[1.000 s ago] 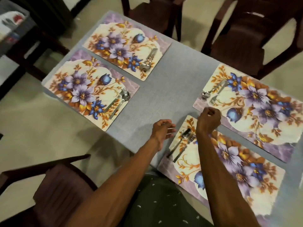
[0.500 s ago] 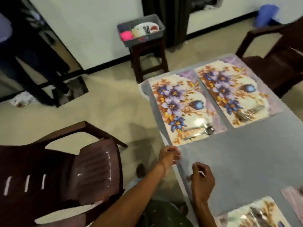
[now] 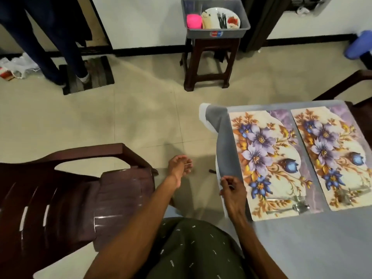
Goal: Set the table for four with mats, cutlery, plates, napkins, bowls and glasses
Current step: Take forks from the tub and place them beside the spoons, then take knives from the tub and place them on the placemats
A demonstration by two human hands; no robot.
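Note:
Two flowered mats lie side by side on the grey table [image 3: 306, 246]: one [image 3: 267, 158] near the table's left edge, the other [image 3: 334, 154] to its right. Each carries a fork and spoon at its near end, the left pair [image 3: 298, 205] and the right pair [image 3: 346, 195]. My right hand [image 3: 232, 191] hovers over the table's left edge beside the left mat, fingers curled in, nothing visible in it. My left hand [image 3: 180, 167] hangs over the floor left of the table, fingers loosely apart and empty. A grey tub [image 3: 216, 32] holds plates [image 3: 220, 18] and a pink cup [image 3: 194, 21].
The tub sits on a dark wooden stool [image 3: 211, 63] by the far wall. A dark plastic chair [image 3: 70, 198] stands close on my left, another chair [image 3: 358, 81] beyond the table's far corner. A person's legs [image 3: 60, 47] stand on a door mat at upper left.
My view has swung left, from the two near mats to the far mats, the floor and the stool. Both hands left the near mat's cutlery and moved left, the left hand past the table edge.

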